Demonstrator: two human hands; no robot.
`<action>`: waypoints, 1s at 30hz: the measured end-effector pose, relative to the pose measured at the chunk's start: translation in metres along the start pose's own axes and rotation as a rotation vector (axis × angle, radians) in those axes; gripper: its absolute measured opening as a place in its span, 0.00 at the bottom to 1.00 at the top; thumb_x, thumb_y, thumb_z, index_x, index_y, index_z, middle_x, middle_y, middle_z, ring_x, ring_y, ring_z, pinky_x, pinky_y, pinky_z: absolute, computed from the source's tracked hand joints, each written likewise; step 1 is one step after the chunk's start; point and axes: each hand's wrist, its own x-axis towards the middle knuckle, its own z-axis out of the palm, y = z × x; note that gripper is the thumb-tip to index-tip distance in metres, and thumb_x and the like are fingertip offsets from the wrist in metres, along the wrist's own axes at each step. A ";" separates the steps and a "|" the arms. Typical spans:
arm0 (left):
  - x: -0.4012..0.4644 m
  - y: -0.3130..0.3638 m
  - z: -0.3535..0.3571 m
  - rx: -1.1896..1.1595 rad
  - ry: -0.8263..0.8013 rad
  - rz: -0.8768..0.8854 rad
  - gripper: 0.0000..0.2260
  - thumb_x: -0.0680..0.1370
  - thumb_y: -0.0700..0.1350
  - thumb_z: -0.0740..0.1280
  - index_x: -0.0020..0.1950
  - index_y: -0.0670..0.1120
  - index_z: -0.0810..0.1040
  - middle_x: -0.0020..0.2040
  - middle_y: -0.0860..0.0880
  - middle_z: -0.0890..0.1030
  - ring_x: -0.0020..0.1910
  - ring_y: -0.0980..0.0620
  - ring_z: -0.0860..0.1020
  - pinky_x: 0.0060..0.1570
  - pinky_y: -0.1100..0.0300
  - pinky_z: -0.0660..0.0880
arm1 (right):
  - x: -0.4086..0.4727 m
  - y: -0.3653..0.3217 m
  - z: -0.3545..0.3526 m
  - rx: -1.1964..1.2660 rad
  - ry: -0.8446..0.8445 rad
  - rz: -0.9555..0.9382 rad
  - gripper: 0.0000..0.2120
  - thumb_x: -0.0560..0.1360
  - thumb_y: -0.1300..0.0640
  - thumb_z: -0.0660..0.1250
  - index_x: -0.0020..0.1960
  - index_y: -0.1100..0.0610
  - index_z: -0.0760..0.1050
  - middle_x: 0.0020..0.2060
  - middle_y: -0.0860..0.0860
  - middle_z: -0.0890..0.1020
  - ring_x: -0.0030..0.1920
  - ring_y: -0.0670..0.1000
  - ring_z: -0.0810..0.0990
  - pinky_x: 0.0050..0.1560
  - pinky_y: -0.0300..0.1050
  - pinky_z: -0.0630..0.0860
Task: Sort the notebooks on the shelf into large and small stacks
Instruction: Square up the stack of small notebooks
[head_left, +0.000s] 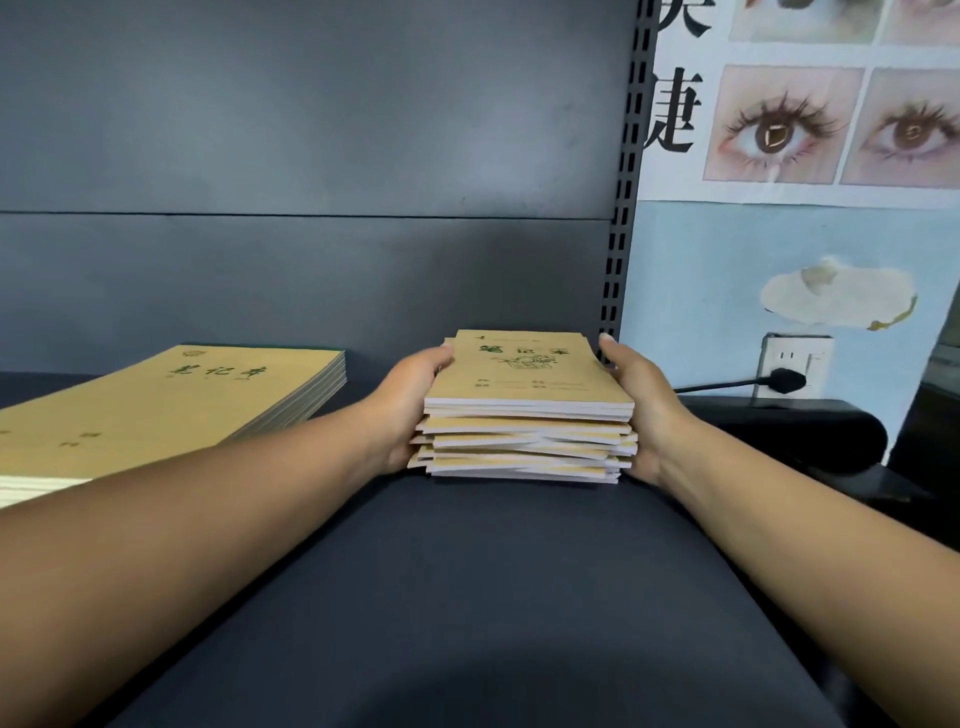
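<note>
1. A dark grey shelf board (467, 571) runs across the lower part of the view, matte and evenly lit.
2. Behind it stands a dark grey back panel (311, 130), split by a horizontal seam about halfway up.
3. A slotted metal upright (626, 171) edges the panel on the right.
4. Right of the upright is a pale blue wall (701, 260) with a patch of peeled paint (836, 299).
5. A poster (800, 104) with close-up eye pictures and black characters hangs above it.
6. A white wall socket (795, 358) holds a black plug (784, 381), its cable leading left.
7. A black rounded object (800, 436) sits below the socket; what it is cannot be told.
</note>
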 end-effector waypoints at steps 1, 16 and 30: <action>0.001 -0.002 -0.001 0.011 -0.020 0.008 0.18 0.79 0.54 0.55 0.38 0.47 0.77 0.27 0.50 0.80 0.25 0.51 0.79 0.26 0.66 0.75 | 0.001 0.000 0.000 0.012 -0.027 0.000 0.21 0.80 0.43 0.52 0.44 0.58 0.74 0.23 0.52 0.81 0.21 0.50 0.79 0.20 0.33 0.71; -0.017 0.012 0.000 0.139 -0.046 0.089 0.34 0.66 0.66 0.61 0.68 0.50 0.69 0.68 0.46 0.72 0.65 0.46 0.72 0.67 0.51 0.66 | 0.006 -0.011 -0.004 -0.061 -0.012 -0.050 0.20 0.80 0.45 0.52 0.40 0.56 0.72 0.31 0.52 0.82 0.31 0.51 0.81 0.32 0.39 0.75; 0.023 0.002 -0.003 0.144 -0.191 0.167 0.18 0.80 0.54 0.54 0.44 0.44 0.76 0.29 0.51 0.82 0.27 0.56 0.80 0.27 0.69 0.75 | 0.032 -0.006 -0.008 -0.167 -0.247 -0.038 0.23 0.78 0.39 0.52 0.45 0.55 0.77 0.30 0.48 0.84 0.30 0.46 0.82 0.37 0.41 0.75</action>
